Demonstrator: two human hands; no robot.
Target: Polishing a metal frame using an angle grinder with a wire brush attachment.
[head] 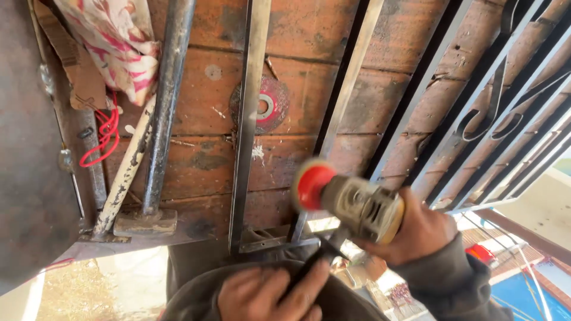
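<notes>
- the right hand (419, 232) is wrapped tight around the ribbed grey and yellow body of a handheld angle grinder (357, 205), fingers pressed closed on it.
- the grinder's red round disc (313, 185) sticks out just past the knuckles, blurred, close to a flat steel bar (250, 125) of the metal grille frame.
- the left hand (267, 294) sits below the grinder, thumb and fingers pinching a thin black tool handle (318, 261) that slants up toward the grinder's underside.
- beyond the disc, behind the bars, lie worn reddish wooden planks (309, 77), rough and stained.
- a used pink grinding wheel (262, 106) lies flat on the planks, well apart from the hands.
</notes>
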